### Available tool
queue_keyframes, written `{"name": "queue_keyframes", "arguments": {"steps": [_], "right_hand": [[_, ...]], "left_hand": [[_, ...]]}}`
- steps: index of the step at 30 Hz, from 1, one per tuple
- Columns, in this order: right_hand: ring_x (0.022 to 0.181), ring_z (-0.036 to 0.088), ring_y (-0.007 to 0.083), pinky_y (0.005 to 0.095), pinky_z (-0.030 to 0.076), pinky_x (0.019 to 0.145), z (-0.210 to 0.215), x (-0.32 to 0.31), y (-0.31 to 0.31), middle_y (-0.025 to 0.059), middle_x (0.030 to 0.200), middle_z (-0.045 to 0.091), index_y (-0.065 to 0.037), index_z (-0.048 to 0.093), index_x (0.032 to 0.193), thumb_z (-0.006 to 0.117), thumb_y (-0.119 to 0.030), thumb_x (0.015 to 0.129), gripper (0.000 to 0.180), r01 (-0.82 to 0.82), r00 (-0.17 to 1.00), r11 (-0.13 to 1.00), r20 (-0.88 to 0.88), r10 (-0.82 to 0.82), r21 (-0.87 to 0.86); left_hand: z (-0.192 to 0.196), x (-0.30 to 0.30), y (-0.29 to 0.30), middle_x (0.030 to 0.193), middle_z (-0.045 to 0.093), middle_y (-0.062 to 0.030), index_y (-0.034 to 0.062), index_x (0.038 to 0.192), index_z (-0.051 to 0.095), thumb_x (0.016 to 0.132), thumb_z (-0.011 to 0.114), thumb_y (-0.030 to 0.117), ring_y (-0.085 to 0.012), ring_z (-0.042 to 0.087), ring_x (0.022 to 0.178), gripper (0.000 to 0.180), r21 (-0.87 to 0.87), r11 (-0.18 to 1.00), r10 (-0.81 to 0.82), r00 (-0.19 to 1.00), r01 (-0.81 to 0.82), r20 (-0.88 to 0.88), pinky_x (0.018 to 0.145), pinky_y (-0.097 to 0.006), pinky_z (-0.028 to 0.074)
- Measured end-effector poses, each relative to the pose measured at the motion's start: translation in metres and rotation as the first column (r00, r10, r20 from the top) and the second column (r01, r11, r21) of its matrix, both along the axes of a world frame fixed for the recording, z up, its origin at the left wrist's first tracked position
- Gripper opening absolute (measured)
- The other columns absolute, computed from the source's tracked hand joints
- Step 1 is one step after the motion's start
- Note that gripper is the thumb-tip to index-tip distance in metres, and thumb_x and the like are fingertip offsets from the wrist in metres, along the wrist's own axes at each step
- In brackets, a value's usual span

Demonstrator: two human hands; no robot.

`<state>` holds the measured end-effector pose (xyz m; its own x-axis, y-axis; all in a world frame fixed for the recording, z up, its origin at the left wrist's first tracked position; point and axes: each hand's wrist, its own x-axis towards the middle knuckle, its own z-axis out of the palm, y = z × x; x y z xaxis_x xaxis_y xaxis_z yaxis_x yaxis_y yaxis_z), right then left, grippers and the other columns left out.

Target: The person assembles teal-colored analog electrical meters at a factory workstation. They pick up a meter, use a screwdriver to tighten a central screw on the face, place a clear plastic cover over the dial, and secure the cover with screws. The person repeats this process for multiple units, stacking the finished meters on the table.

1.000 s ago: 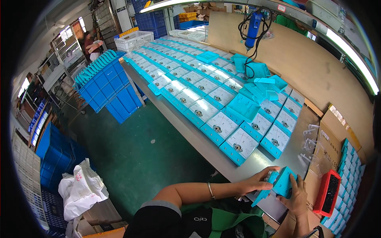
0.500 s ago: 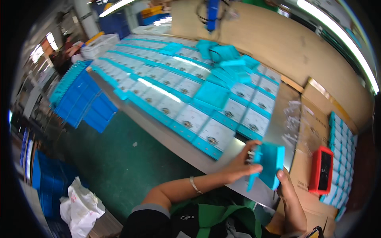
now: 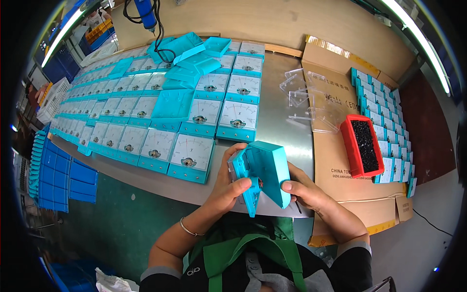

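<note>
Above the table's front edge, my left hand (image 3: 224,189) is closed on a teal panel meter (image 3: 251,200), its inner side toward the right. My right hand (image 3: 307,191) grips a teal box-shaped back cover (image 3: 275,168), thumb on its lower edge. Cover and meter stand tilted, near together at the top and apart at the bottom. A thin dark rod (image 3: 298,208) shows below my right fingers; its kind is unclear. Rows of teal meters with white dials (image 3: 189,152) lie just beyond my left hand. On them rests a pile of loose teal covers (image 3: 194,65).
At right, a red bin (image 3: 346,141) of small black parts stands on cardboard (image 3: 335,187), beside more rows of meters (image 3: 384,117). Clear plastic covers (image 3: 297,97) lie near the steel tabletop (image 3: 284,134). A blue power screwdriver (image 3: 145,13) hangs at the back. Blue crates (image 3: 56,170) stand left.
The view has swung right and levelled, so the table things appear farther left. Both hands still hold the meter and cover, now turned with the gap facing down toward me.
</note>
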<state>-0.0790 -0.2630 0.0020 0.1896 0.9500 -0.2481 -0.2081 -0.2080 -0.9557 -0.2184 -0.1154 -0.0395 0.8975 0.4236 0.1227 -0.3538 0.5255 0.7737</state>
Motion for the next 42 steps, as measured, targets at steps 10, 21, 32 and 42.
{"name": "queue_keyframes", "arguments": {"steps": [10,21,32,42], "right_hand": [[0.119,0.039,0.0211,0.031,0.027,0.101,-0.005,-0.002,-0.008,0.0156,0.127,0.044,-0.005,0.021,0.143,0.072,-0.029,0.073,0.09,-0.075,0.994,0.991,0.087,0.066,0.111],[0.108,0.05,0.0179,0.0291,0.045,0.084,-0.007,-0.008,0.003,0.0147,0.126,0.048,-0.004,0.032,0.139,0.08,-0.022,0.068,0.087,-0.082,0.804,0.948,0.583,-0.12,0.307],[0.056,0.062,0.0191,0.0305,0.047,0.049,-0.015,0.012,0.024,0.008,0.06,0.058,0.008,0.058,0.095,0.066,-0.024,0.08,0.037,0.029,0.929,0.998,0.366,-0.048,0.058],[0.055,0.062,0.0197,0.0318,0.047,0.054,0.013,0.026,-0.004,0.016,0.075,0.063,0.007,0.059,0.103,0.061,-0.033,0.086,0.044,0.036,0.744,0.999,0.667,-0.036,0.014]], "left_hand": [[0.002,-0.002,-0.012,0.123,0.038,-0.0108,0.0093,0.134,0.023,0.069,0.076,0.035,-0.0223,0.041,0.115,0.088,0.338,0.938,0.105,0.992,-0.075,-0.069,0.095,-0.037,0.038],[0.011,-0.001,-0.005,0.126,0.031,-0.0189,0.0074,0.137,0.016,0.063,0.081,0.031,-0.0306,0.038,0.117,0.101,0.533,0.834,0.178,0.984,-0.143,-0.014,0.096,-0.043,0.035],[-0.003,-0.024,-0.002,0.139,0.019,-0.033,0.0055,0.129,0.04,0.063,0.079,0.041,-0.0476,0.025,0.128,0.085,0.967,-0.133,0.382,0.889,-0.216,0.251,0.102,-0.052,0.026],[0.002,-0.02,0.03,0.131,0.045,-0.0148,0.01,0.117,0.055,0.06,0.078,0.028,-0.0377,0.041,0.122,0.064,0.941,-0.309,0.268,0.962,0.136,-0.051,0.097,-0.055,0.032]]}}
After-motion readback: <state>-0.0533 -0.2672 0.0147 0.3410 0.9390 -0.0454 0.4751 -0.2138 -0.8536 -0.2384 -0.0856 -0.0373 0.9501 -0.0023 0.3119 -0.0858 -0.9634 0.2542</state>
